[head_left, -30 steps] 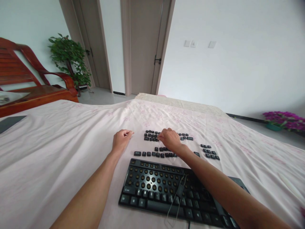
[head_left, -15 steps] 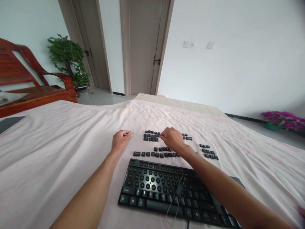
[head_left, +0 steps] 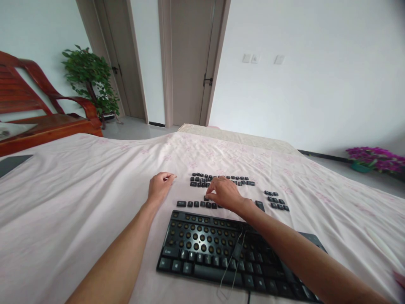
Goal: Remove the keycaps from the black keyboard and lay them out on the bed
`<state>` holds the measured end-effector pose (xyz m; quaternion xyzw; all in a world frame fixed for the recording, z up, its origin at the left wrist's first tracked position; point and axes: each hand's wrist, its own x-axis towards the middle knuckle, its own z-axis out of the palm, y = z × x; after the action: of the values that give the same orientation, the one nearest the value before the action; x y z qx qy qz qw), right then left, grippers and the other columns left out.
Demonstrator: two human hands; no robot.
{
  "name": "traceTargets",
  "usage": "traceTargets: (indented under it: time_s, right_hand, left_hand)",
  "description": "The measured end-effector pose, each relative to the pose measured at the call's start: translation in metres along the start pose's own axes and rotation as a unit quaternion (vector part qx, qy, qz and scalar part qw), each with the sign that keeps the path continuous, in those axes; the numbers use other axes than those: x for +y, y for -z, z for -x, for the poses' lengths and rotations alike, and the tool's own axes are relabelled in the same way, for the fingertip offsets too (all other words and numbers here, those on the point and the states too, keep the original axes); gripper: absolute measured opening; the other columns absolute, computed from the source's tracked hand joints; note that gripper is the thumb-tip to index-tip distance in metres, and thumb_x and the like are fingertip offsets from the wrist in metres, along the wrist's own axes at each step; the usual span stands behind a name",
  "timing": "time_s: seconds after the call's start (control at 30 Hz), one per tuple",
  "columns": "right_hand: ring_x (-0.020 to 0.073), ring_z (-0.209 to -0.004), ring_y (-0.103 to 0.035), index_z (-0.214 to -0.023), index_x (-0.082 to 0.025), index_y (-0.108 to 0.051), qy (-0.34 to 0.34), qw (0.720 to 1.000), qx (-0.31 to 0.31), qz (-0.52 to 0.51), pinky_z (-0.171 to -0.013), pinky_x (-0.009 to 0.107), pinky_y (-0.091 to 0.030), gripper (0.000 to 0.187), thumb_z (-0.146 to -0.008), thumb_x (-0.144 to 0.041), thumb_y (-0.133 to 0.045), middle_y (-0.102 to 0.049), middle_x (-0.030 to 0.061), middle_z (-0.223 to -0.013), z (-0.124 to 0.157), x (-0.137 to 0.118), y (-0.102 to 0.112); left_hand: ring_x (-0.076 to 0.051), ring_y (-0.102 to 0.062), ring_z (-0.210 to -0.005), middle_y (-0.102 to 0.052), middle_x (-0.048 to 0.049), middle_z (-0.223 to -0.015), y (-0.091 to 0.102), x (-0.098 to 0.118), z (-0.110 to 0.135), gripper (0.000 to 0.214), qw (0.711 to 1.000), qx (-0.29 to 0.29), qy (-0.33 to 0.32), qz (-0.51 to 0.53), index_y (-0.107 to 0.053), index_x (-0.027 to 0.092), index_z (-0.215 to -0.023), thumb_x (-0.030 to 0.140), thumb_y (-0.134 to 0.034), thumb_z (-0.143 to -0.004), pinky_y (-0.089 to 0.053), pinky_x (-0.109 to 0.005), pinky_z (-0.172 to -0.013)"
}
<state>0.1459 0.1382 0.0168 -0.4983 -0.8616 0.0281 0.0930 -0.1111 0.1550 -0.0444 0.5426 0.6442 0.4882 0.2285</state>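
My right hand (head_left: 224,192) reaches over the rows of loose keycaps, its thumb and fingertip closed on a black keycap (head_left: 206,197) at the left end of a short row. The rest of that row is partly hidden under the hand. My left hand (head_left: 160,185) rests on the cloth left of the keycaps, fingers curled and tips together, with nothing visible in them. Nearer to me lies a black keyboard (head_left: 218,276), its upper rows stripped down to round plungers and its lower keys still fitted. Across it lies a wire keycap puller (head_left: 237,251).
Loose keycap rows (head_left: 198,204) lie behind the keyboard, and a small keycap block (head_left: 276,200) sits to the right. Everything is on a pink floral cloth (head_left: 104,177). A dark flat object (head_left: 14,164) lies at the left edge. A cable (head_left: 249,297) runs from the keyboard's front.
My right hand has moved from the farther keycap rows toward me and slightly left, onto a keycap of the short row. My left hand has stayed in place.
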Motion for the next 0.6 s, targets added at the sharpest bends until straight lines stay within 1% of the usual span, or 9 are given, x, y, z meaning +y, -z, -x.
traceTargets:
  time_s: [0.13, 0.27, 0.33, 0.43, 0.6]
  right_hand:
    - [0.0203, -0.092, -0.057, -0.074, -0.025, -0.074, -0.012, 1.000, 0.005, -0.006, -0.077, 0.029, -0.041, 0.006, -0.077, -0.030, -0.071, -0.069, 0.0020, -0.089, -0.002, 0.003, 0.002]
    - [0.0213, -0.093, -0.056, -0.077, -0.024, -0.073, -0.076, 0.996, 0.056, 0.005, -0.074, 0.029, -0.040, 0.008, -0.080, -0.028, -0.067, -0.069, 0.0031, -0.090, -0.008, 0.017, 0.004]
    - [0.0221, -0.093, -0.056, -0.076, -0.024, -0.073, -0.092, 0.993, 0.066, 0.021, -0.071, 0.029, -0.039, 0.009, -0.081, -0.027, -0.066, -0.069, 0.0036, -0.091, -0.012, 0.025, 0.003]
    - [0.0220, -0.091, -0.055, -0.075, -0.024, -0.074, -0.088, 0.993, 0.059, 0.042, -0.070, 0.029, -0.038, 0.011, -0.081, -0.026, -0.065, -0.069, 0.0043, -0.093, -0.017, 0.031, 0.001]
    - [0.0211, -0.092, -0.053, -0.079, -0.025, -0.075, -0.080, 0.995, 0.038, 0.053, -0.072, 0.029, -0.037, 0.014, -0.084, -0.027, -0.062, -0.068, 0.0047, -0.097, -0.019, 0.033, -0.003]
  left_hand:
    - [-0.018, -0.066, -0.069, -0.074, -0.0038, -0.082, 0.000, -0.001, 0.000, 0.032, 1.000, 0.002, -0.003, -0.007, -0.074, 0.019, -0.082, 0.047, -0.060, -0.074, -0.047, -0.027, -0.068]
    - [-0.019, -0.067, -0.072, -0.074, -0.0039, -0.085, -0.001, -0.003, -0.001, 0.031, 1.000, 0.003, -0.008, -0.008, -0.074, 0.020, -0.082, 0.047, -0.060, -0.075, -0.046, -0.027, -0.068]
    - [-0.019, -0.067, -0.071, -0.074, -0.0042, -0.085, -0.001, -0.003, -0.001, 0.031, 1.000, 0.004, -0.008, -0.008, -0.074, 0.019, -0.082, 0.047, -0.060, -0.075, -0.046, -0.027, -0.068]
    - [-0.019, -0.066, -0.069, -0.074, -0.0044, -0.083, -0.001, -0.003, -0.001, 0.032, 1.000, 0.004, -0.010, -0.005, -0.074, 0.019, -0.081, 0.048, -0.061, -0.074, -0.046, -0.027, -0.068]
    - [-0.019, -0.066, -0.069, -0.074, -0.0043, -0.082, -0.001, -0.003, -0.001, 0.033, 1.000, 0.004, -0.012, -0.011, -0.074, 0.020, -0.082, 0.048, -0.060, -0.074, -0.047, -0.027, -0.068]
